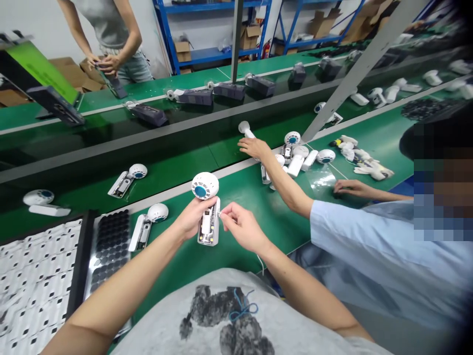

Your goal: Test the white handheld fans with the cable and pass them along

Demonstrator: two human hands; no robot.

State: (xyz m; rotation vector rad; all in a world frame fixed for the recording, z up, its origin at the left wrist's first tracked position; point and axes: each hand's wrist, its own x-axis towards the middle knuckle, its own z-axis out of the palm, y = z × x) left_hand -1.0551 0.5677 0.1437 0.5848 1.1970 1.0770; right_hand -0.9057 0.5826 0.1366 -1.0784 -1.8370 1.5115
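My left hand [194, 217] is closed around the neck of a white round-headed device [209, 229]. Its vented head with a blue centre points up, and its open housing shows wiring and a circuit board. At the right side of the housing, my right hand [242, 227] is closed in a pinch on the small white end of what looks like a white cable [260, 264], which hangs below the wrist. The fingers hide most of this end. To the left of my left hand, a similar opened device [142, 229] lies on the green bench [177, 264].
A co-worker's arm [290, 187] reaches from the right to a white device [246, 129] on the conveyor belt [195, 148]. Several devices are piled [295, 162] by a slanted metal post [354, 74]. On the left are a tray of black discs [111, 241] and a white tray [35, 276].
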